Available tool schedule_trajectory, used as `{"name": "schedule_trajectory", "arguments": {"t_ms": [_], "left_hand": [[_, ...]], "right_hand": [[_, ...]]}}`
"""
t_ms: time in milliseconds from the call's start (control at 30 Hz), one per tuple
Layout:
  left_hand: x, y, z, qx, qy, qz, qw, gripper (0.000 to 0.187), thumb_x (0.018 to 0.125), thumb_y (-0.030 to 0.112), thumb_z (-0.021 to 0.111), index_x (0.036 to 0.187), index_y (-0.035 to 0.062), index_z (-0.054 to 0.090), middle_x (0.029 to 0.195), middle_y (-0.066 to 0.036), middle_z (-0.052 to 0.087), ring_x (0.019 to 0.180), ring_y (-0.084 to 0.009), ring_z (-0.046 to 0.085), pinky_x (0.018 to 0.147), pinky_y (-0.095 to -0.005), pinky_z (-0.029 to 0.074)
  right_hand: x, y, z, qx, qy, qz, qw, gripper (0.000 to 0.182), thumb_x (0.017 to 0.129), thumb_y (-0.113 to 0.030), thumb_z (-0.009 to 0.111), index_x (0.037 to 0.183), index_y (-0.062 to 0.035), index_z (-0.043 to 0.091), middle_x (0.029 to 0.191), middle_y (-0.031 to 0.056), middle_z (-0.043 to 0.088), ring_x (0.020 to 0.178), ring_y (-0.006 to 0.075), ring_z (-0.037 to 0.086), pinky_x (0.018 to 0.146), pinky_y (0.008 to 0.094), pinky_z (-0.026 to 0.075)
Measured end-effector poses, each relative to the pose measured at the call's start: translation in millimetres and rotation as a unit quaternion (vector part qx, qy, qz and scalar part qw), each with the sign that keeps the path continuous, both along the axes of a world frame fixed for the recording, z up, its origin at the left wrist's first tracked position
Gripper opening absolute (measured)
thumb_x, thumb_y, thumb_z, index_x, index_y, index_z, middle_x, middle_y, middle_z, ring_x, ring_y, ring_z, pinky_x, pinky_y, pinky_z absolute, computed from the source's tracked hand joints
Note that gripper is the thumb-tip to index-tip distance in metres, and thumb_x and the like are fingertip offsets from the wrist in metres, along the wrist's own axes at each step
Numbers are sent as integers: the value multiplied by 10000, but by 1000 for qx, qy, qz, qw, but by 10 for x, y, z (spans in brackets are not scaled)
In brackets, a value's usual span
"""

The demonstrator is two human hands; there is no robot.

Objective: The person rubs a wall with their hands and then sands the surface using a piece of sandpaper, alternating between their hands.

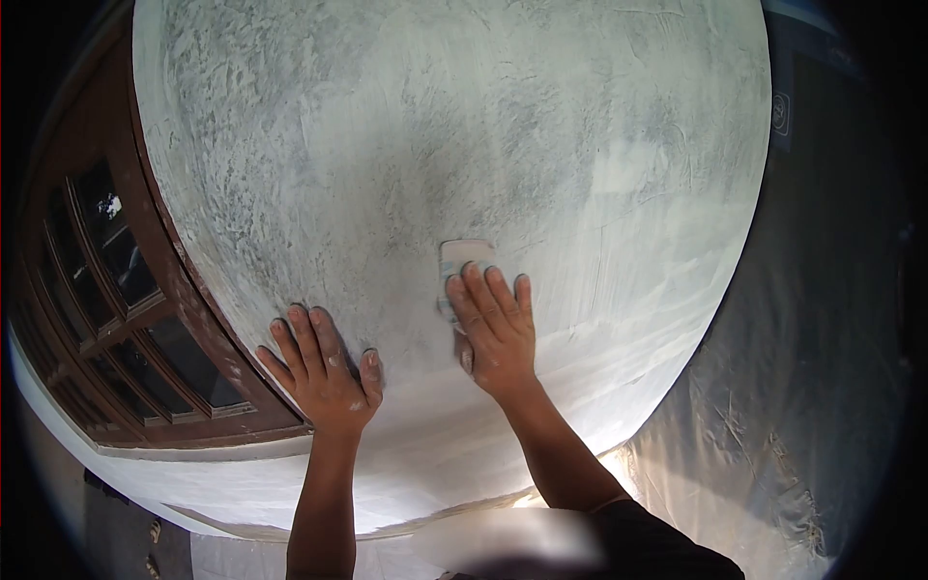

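Observation:
My right hand [500, 338] presses a pale piece of sandpaper [468, 250] with faint bluish print flat against the wall [416, 174]. The fingers lie over the sheet, so only its top and left edges show. Lower and to the left, my left hand [329, 389] rests on the same wall with its fingers spread and nothing in it. Whitish dust coats the fingertips of both hands. The wall surface is patchy grey and white, rougher at the upper left and smoother at the lower right.
A brown wooden window frame [208, 333] with dark glass panes borders the wall on the left. Dark sheeting [812, 319] hangs on the right, beyond the wall's edge. Pale sheeting [232, 559] covers the ground below, and a pair of sandals [154, 546] lies at the lower left.

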State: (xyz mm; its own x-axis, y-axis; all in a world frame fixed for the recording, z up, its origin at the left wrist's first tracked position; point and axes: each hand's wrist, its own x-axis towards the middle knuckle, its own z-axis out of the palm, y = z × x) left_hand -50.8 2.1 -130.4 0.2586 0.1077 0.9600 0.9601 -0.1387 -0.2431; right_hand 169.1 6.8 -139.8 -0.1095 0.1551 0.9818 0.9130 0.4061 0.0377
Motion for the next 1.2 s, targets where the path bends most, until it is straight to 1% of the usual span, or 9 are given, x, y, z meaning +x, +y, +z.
{"name": "schedule_trajectory", "arguments": {"t_ms": [167, 300, 400, 567, 733, 833, 967, 1033, 1200], "left_hand": [[30, -62, 41, -2, 9, 11, 1000, 665, 972, 398, 349, 1432, -82, 343, 1512, -275, 293, 1442, -432, 188, 1152, -580, 41], [17, -41, 3, -18, -12, 0, 1000, 670, 967, 445, 356, 1430, -39, 381, 1519, -239, 307, 1449, -415, 181, 1142, -618, 39], [14, -31, -1, -15, -12, -9, 1000, 660, 970, 439, 352, 1432, -32, 382, 1520, -239, 306, 1451, -412, 175, 1140, -622, 41], [29, -33, 6, -11, -9, -4, 1000, 651, 974, 432, 350, 1428, -33, 388, 1520, -241, 304, 1451, -411, 177, 1139, -623, 43], [45, -48, 8, -18, -17, -11, 1000, 655, 967, 434, 365, 1424, -34, 393, 1519, -242, 305, 1451, -407, 181, 1141, -620, 40], [22, -36, -5, -19, -14, -12, 1000, 660, 963, 437, 372, 1423, -36, 394, 1516, -243, 310, 1450, -408, 184, 1142, -618, 39], [39, -28, 4, -10, -11, -2, 1000, 665, 964, 440, 368, 1426, -38, 389, 1513, -244, 316, 1447, -413, 190, 1141, -617, 39], [31, -39, 1, -13, -11, -2, 1000, 665, 964, 439, 367, 1427, -38, 387, 1513, -244, 317, 1447, -413, 191, 1141, -616, 37], [33, -52, 12, -10, 2, 0, 1000, 675, 974, 412, 352, 1429, -86, 349, 1514, -276, 288, 1447, -423, 177, 1151, -584, 43]], "right_hand": [[144, 74, 113, 48, 285, -5, 957, 515, 881, -44, 532, 1391, -3, 477, 1483, 175, 413, 1434, 329, 282, 1166, 518, 107], [-471, -113, 60, -28, -18, 43, 999, 514, 879, -128, 540, 1392, -120, 506, 1500, 50, 414, 1443, 244, 270, 1189, 483, 114], [-270, -47, 99, 10, -86, 10, 996, 510, 886, -167, 531, 1395, -147, 504, 1495, 17, 421, 1438, 209, 277, 1198, 465, 119], [239, 37, 121, 25, 257, -6, 966, 486, 899, -2, 515, 1383, 20, 476, 1468, 214, 416, 1439, 350, 261, 1161, 513, 101], [-486, -108, 55, -41, -5, 38, 998, 507, 900, -156, 538, 1406, -152, 497, 1513, 4, 396, 1439, 221, 278, 1192, 482, 104], [-301, -47, 61, 19, -64, 29, 997, 466, 909, -95, 525, 1374, -99, 527, 1466, 73, 459, 1425, 262, 314, 1184, 496, 111], [231, 34, 102, 44, 287, -20, 957, 471, 899, -6, 499, 1369, 35, 485, 1449, 240, 428, 1411, 362, 320, 1163, 512, 113], [90, 67, 84, 55, 310, 4, 949, 546, 865, -14, 535, 1407, -51, 476, 1485, 127, 427, 1448, 289, 261, 1172, 508, 81], [-452, -82, 68, -14, -59, 60, 996, 512, 902, -155, 525, 1413, -151, 485, 1513, -3, 397, 1450, 212, 250, 1193, 498, 91]]}}
